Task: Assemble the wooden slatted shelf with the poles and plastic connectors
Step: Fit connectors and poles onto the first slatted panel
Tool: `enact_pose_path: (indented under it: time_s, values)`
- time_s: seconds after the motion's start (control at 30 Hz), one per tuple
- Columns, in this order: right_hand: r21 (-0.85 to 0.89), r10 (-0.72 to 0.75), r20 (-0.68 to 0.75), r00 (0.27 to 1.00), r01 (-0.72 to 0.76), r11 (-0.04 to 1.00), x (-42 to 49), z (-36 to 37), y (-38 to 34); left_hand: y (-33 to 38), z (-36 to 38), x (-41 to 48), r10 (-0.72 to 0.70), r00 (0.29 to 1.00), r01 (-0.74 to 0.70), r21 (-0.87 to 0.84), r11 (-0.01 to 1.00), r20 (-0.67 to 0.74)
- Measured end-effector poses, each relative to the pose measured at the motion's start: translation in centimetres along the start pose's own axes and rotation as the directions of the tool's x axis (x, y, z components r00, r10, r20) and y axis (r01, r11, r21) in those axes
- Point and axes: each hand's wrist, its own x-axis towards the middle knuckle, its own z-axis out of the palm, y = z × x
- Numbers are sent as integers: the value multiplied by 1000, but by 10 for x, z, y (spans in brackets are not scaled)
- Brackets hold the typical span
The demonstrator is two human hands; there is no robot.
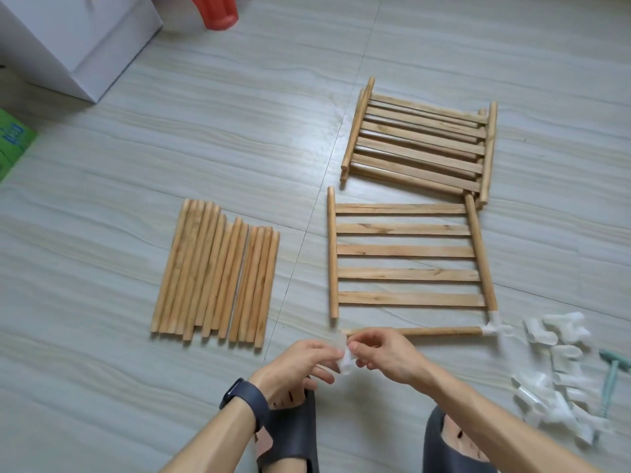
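Note:
A slatted shelf panel [406, 250] lies flat on the floor in front of me. A pole [413, 331] lies along its near edge, joined at the right by a clear plastic connector [493, 324] to the panel's right rail. My left hand [300, 361] and my right hand [382, 356] meet just below the pole's free left end. Together they pinch a small clear connector [346, 358] between their fingertips. A row of loose poles [216, 271] lies to the left. A stack of further slatted panels [423, 145] lies behind the flat one.
A heap of clear connectors [560, 373] lies at the right, beside a green plastic hammer [611, 377]. My feet in dark sandals [293, 435] are at the bottom. A white box [78, 39], a red stool leg [220, 10] and a green pack [13, 145] stand far left.

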Motion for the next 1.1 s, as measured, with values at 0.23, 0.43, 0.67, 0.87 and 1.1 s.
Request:
enact_pose_path:
  time_s: [0.23, 0.43, 0.67, 0.87, 1.1]
  values:
    - [-47, -66, 55, 996, 69, 997, 22, 6, 2, -5, -16, 11, -13, 1000, 11, -87, 996, -27]
    - [-368, -131, -279, 951, 20, 930, 28, 2, 11, -5, -23, 22, 38, 967, -54, -59, 997, -253]
    - [-925, -295, -38, 955, 78, 371, 36, 1, 27, -8, -17, 38, 24, 929, -31, -11, 999, -369]
    - [-930, -387, -2, 922, 140, 340, 39, 3, 32, -4, 6, 43, -27, 884, -42, -136, 990, -466]
    - [-908, -378, -33, 925, 130, 399, 36, 1, 36, -12, 13, 39, -97, 918, -54, -362, 931, -385]
